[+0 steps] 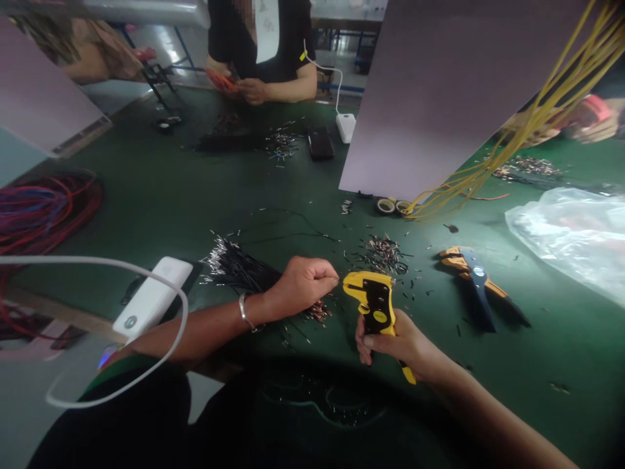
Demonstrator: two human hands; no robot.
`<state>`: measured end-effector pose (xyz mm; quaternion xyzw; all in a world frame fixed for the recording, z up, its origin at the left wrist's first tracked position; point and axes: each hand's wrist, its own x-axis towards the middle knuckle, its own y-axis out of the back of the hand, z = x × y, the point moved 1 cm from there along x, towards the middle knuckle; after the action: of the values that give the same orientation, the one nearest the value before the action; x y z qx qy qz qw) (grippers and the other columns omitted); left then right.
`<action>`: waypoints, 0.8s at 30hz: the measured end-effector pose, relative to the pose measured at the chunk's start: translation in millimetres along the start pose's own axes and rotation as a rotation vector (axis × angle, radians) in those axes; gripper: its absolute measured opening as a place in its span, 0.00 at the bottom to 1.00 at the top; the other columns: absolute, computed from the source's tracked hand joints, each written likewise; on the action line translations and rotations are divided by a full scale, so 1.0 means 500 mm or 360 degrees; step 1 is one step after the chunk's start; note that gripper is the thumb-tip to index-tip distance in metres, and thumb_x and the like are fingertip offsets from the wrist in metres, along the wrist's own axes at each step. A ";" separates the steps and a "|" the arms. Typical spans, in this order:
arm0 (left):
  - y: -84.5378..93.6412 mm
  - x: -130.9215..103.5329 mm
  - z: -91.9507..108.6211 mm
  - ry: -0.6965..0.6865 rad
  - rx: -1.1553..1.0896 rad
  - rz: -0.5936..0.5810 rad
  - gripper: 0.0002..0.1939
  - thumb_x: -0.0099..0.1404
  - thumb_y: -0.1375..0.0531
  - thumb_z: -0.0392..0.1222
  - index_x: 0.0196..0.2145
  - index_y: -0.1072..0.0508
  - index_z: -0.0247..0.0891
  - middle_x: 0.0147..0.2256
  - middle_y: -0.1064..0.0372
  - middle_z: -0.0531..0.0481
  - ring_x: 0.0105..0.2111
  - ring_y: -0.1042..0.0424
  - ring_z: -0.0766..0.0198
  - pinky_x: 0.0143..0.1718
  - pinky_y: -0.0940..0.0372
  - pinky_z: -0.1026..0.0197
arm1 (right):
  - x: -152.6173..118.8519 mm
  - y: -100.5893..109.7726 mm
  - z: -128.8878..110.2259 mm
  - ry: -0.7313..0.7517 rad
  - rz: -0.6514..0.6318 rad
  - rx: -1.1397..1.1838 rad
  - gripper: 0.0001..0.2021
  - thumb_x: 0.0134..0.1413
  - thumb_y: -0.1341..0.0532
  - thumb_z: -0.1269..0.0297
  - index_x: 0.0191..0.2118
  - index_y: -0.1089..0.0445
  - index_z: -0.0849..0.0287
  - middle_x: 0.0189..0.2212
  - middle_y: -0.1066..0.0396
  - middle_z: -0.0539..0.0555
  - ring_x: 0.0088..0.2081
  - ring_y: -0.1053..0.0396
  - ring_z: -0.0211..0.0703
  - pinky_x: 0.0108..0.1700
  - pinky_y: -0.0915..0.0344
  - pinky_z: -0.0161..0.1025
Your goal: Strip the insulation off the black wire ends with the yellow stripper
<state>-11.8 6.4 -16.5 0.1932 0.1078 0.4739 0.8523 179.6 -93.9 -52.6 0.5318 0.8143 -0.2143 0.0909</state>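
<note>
My right hand (390, 342) is wrapped round the handles of a yellow and black wire stripper (375, 299), whose jaws point left. Just left of those jaws, my left hand (307, 283) is closed in a pinch over the bench. A thin dark wire end seems to show at its fingertips, too small to be sure. Under and behind my left hand lies a bundle of black wires (249, 264) with silvery ends at the far left. Copper-coloured ends (319, 311) stick out below that hand. Beyond the stripper is a pile of short wire scraps (385, 254).
A second wire stripper (476, 280), blue and orange, lies to the right near a clear plastic bag (571, 234). A white power bank (153, 296) with a cable sits at left, near red and blue wire coils (43, 208). Yellow wires (488, 166) hang at right. Co-workers' hands (251, 90) are across the bench.
</note>
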 end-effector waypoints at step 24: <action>-0.001 -0.003 0.000 0.0029 -0.0038 -0.0049 0.07 0.57 0.42 0.33 0.23 0.27 0.33 0.20 0.32 0.53 0.22 0.37 0.72 0.23 0.43 0.70 | 0.013 0.009 0.040 -0.0039 0.0131 0.0078 0.14 0.44 0.33 0.56 0.27 0.35 0.60 0.16 0.32 0.49 0.18 0.35 0.41 0.24 0.36 0.40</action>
<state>-12.3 4.9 -16.6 0.1769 0.1128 0.4638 0.8607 179.2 -95.8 -74.1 0.5644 0.7850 -0.2366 0.0965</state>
